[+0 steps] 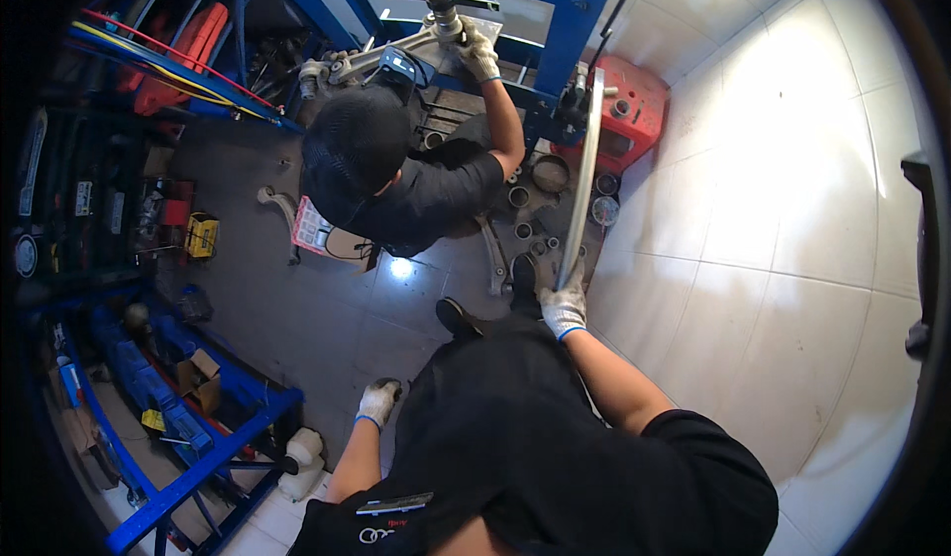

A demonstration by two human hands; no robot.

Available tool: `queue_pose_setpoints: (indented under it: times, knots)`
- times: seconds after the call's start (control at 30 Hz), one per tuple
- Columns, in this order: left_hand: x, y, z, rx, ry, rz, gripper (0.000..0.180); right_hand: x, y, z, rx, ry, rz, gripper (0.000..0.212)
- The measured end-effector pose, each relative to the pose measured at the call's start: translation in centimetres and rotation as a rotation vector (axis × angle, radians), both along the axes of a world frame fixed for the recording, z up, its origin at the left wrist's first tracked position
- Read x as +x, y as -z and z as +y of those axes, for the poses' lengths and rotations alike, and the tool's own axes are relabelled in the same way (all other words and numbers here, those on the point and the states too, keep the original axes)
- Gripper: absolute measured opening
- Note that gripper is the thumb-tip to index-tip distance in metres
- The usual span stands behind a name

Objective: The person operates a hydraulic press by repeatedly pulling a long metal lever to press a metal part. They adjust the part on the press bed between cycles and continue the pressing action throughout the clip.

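My right hand (pixel 564 308), in a white knit glove, is closed round the lower end of a long metal lever bar (pixel 587 175). The bar rises toward the side of a blue shop press (pixel 562 36). My left hand (pixel 378 403), gloved too, hangs beside my leg with relaxed fingers and nothing visible in it. In front of me a crouching co-worker in black (pixel 431 204) has a gloved hand (pixel 478 51) at a metal control arm (pixel 396 54) under the press ram (pixel 446 23). The co-worker's other hand is hidden.
Steel rings and sleeves (pixel 518 197) lie on the floor beside the press, near a red machine housing (pixel 634 110). Loose control arms (pixel 492 254) and a compartment box (pixel 315 227) surround the co-worker. At left stands a blue rack (pixel 203 472); a tiled wall (pixel 753 219) bounds the right.
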State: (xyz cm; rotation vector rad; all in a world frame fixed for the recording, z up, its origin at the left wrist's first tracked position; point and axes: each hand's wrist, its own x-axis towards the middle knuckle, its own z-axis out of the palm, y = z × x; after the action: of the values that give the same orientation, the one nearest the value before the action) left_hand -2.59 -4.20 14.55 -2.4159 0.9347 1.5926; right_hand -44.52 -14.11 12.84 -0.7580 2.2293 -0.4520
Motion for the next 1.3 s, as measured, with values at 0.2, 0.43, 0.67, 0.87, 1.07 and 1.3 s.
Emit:
queue_pose_setpoints:
  times: [0.2, 0.43, 0.67, 0.87, 1.07, 1.3]
  knots:
    - [2.9, 0.5, 2.9, 0.018, 0.181, 0.002, 0.031, 1.0, 10.0, -1.0, 0.265, 0.172, -0.015, 0.061]
    - [3.9, 1.0, 3.1, 0.025, -0.035, -0.114, 0.027, -1.4, 16.2, 0.8, 0.284, 0.232, -0.090, 0.048]
    - [4.4, 3.0, 2.1, -0.072, -0.001, -0.082, 0.027, -3.6, 5.1, 0.0, 0.137, 0.062, -0.497, 0.043]
    - [3.8, 4.6, 0.7, -0.125, 0.086, 0.104, 0.024, -3.2, -15.8, -7.6, -0.414, 0.216, -0.903, 0.028]
    - [1.3, 3.1, -2.3, -0.127, -0.137, 0.048, 0.026, -4.3, -20.6, -9.0, -0.397, 0.661, -1.260, 0.011]
    - [-0.2, 1.3, -2.1, -0.129, -0.068, 0.091, 0.027, -2.0, -12.7, -4.9, -0.187, 0.310, -0.403, 0.044]
